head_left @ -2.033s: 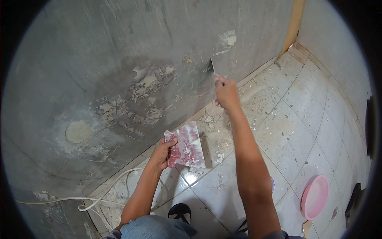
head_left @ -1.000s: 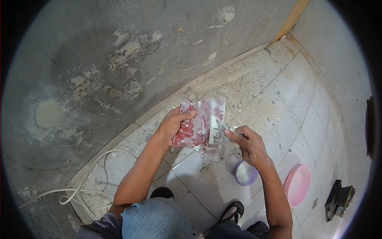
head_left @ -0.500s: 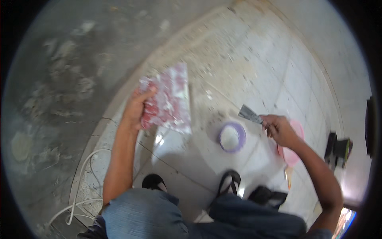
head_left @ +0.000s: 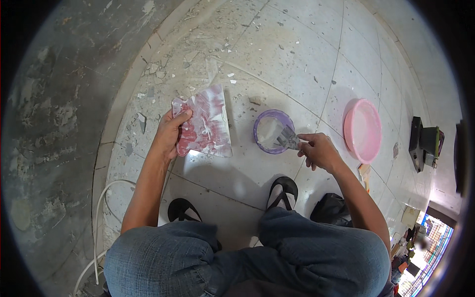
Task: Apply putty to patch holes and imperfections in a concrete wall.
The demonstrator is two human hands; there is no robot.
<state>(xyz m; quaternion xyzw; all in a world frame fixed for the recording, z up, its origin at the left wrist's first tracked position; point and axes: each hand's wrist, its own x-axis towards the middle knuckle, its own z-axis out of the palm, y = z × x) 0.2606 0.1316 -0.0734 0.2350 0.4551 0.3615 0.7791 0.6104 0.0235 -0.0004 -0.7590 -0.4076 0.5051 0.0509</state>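
Observation:
My left hand [head_left: 167,136] is closed on the lower left edge of a flat red board [head_left: 204,121] smeared with white paste, thumb on top. A putty knife [head_left: 287,137] with a grey, paste-coated blade is gripped in my right hand [head_left: 322,153]. Its blade lies over the near right rim of a round purple tub [head_left: 288,119]. White paste [head_left: 267,130] shows inside the tub, which stands on the tiled floor ahead of my feet. Whether the blade touches the paste I cannot tell.
A pink basin [head_left: 363,131] sits to the right, with a brush [head_left: 364,173] near it. A black bag [head_left: 330,210] lies beside my right foot. White cable [head_left: 96,222] loops at the left, near the patchy grey wall [head_left: 54,133]. Broken chips [head_left: 156,69] litter the far floor.
My right hand has moved left and slightly down, bringing the putty knife from right of the tub to its rim. The left hand still holds the board in nearly the same place.

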